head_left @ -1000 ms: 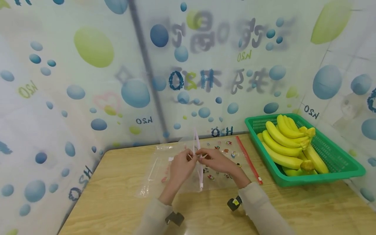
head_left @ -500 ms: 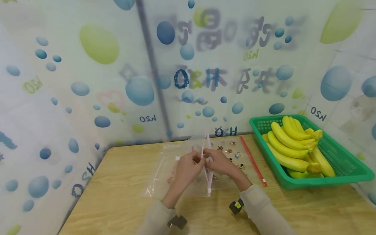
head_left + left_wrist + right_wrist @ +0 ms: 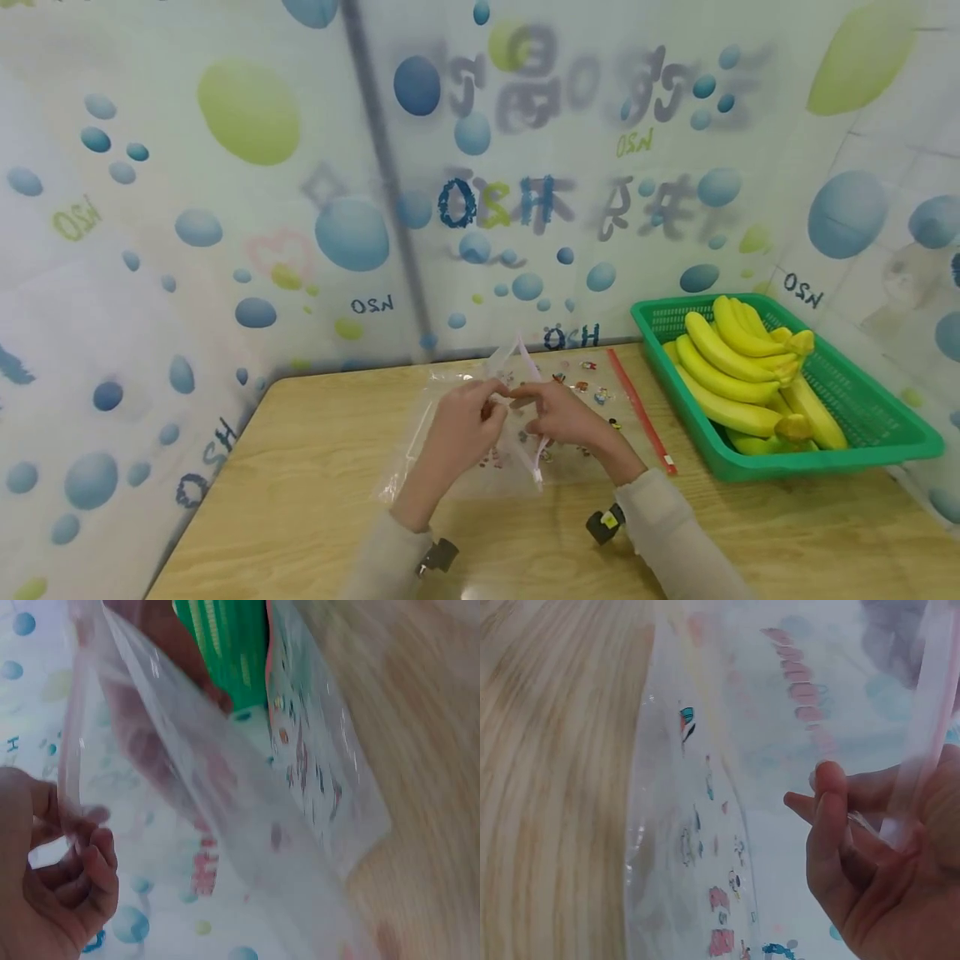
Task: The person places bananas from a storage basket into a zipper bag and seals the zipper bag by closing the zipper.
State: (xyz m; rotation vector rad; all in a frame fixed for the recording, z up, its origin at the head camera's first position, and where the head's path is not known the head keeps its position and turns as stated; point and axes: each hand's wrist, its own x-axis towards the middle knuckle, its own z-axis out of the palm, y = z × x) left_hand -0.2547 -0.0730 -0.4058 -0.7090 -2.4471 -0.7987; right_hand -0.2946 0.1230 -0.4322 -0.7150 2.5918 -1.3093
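Note:
A clear plastic zip bag (image 3: 498, 479) with a pale lilac zip strip (image 3: 528, 360) stands tilted between both hands, its mouth parted. My left hand (image 3: 463, 423) pinches one edge of the mouth between thumb and fingers; the left wrist view shows the hand (image 3: 71, 885) at that rim. My right hand (image 3: 566, 414) reaches in at the opposite edge. In the right wrist view its curled fingers (image 3: 829, 825) hold the film, with the zip strip (image 3: 930, 697) running past the palm. Pink printed marks (image 3: 802, 690) show through the plastic.
Another clear bag with a red zip strip (image 3: 637, 408) and small cartoon prints lies flat on the wooden table (image 3: 315, 467), partly under the held bag. At the right stands a green basket (image 3: 885, 417) of bananas (image 3: 723, 375). A patterned curtain (image 3: 225, 200) rises behind.
The two sides of the bag's mouth have spread from a narrow upright loop to a wider gap. My left hand has shifted slightly left, with its edge of the bag.

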